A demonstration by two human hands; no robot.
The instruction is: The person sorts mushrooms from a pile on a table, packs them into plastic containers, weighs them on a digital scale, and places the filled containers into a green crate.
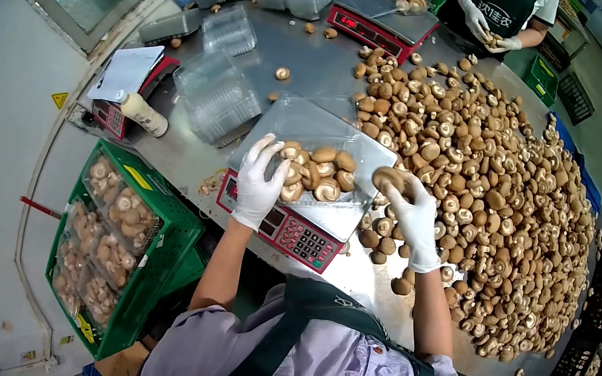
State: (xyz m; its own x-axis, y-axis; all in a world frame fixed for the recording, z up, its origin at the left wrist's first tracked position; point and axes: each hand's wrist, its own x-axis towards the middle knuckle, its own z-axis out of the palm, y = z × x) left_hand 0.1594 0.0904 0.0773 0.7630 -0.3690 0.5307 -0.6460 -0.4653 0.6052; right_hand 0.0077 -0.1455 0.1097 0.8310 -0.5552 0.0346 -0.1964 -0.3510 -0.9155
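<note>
A clear plastic tray (364,151) holding several brown shiitake mushrooms (326,189) sits on the red digital scale (307,244) in front of me. My left hand (258,187), in a white glove, is at the tray's left end, its fingers apart and curved beside the mushrooms; whether they press on the tray is unclear. To the right of the tray, my gloved right hand (415,218) is closed on a large mushroom (390,178), held in its fingertips over the scale's edge. Loose mushrooms lie just below that hand on the metal table.
A big mushroom heap (477,195) covers the table's right side. Empty clear trays (216,97) and a bottle (143,114) lie left. A green crate (139,240) of packed trays stands lower left. Across the table, a gloved co-worker (499,22) handles mushrooms near another scale (373,30).
</note>
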